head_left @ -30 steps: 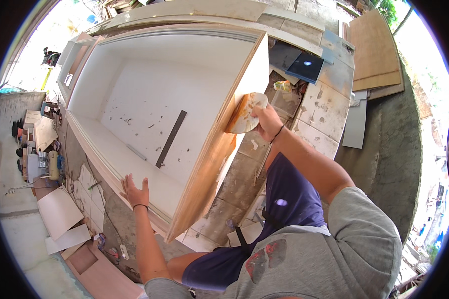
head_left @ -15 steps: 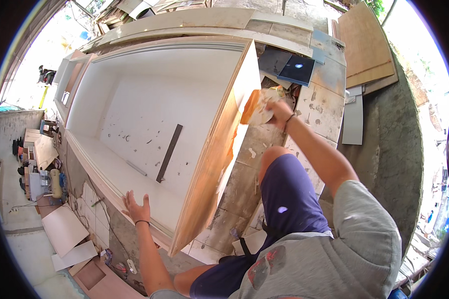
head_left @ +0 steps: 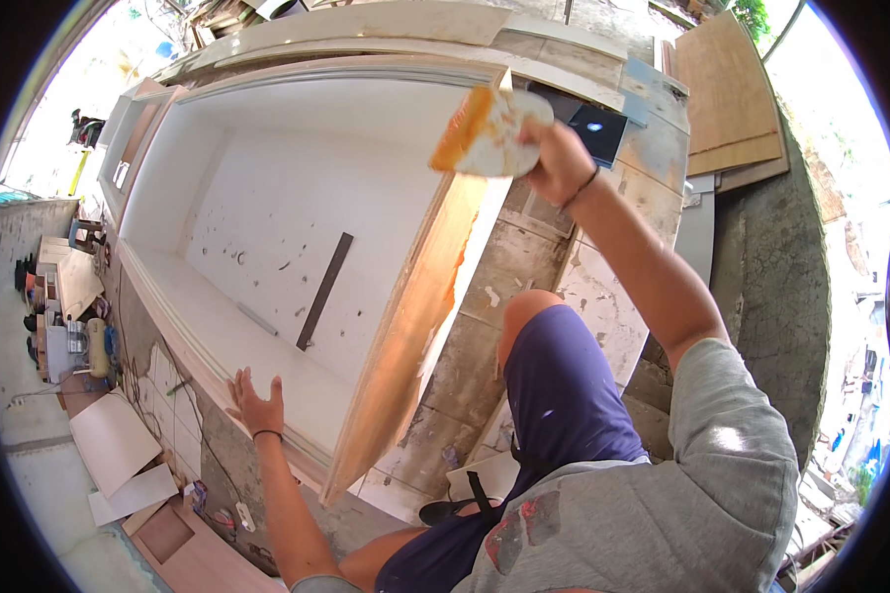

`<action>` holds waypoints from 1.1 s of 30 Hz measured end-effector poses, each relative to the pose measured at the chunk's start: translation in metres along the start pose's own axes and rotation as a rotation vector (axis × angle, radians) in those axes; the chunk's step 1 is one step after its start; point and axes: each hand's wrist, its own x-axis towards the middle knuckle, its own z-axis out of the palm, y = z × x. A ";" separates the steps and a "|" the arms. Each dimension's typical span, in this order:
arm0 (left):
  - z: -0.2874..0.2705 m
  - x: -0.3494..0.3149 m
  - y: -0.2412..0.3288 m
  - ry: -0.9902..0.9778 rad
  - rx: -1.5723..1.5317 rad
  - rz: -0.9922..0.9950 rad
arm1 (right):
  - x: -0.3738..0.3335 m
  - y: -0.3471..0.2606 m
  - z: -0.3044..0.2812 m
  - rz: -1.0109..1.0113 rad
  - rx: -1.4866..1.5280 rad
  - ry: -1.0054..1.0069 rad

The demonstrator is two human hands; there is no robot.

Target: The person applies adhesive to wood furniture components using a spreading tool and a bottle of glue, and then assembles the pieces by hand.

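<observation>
A large white cabinet box (head_left: 287, 227) lies open side up before me. Its near end panel (head_left: 415, 326) is bare wood smeared with orange glue or filler. My right hand (head_left: 556, 158) grips a broad scraper blade (head_left: 485, 133) coated in orange and white paste, held at the top corner of that panel. My left hand (head_left: 255, 405) rests flat, fingers spread, on the cabinet's lower front edge. A dark flat strip (head_left: 324, 290) lies inside the cabinet on its white back.
Board offcuts (head_left: 114, 450) lie on the ground at lower left beside tools and a container (head_left: 94, 346). Plywood sheets (head_left: 727, 94) lean at upper right. A dark square tile (head_left: 595, 127) lies behind the scraper. My knee (head_left: 554, 366) in blue shorts is beside the panel.
My right hand has carried the scraper up along the end panel's edge to its top corner. My left hand stays on the lower front edge.
</observation>
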 end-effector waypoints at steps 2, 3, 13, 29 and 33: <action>0.001 -0.002 0.000 -0.005 0.012 -0.006 | 0.004 -0.028 0.012 -0.098 -0.048 0.034; 0.001 -0.004 -0.002 -0.003 0.019 -0.011 | 0.004 -0.038 0.012 -0.103 -0.085 0.101; 0.005 -0.002 0.008 -0.006 -0.018 -0.022 | 0.065 0.088 -0.123 0.221 -0.187 0.302; -0.001 -0.003 0.002 0.017 0.001 0.007 | 0.069 -0.061 -0.068 -0.076 -0.036 0.111; -0.001 -0.003 0.001 0.012 -0.018 -0.008 | 0.057 0.015 -0.117 0.149 -0.119 0.274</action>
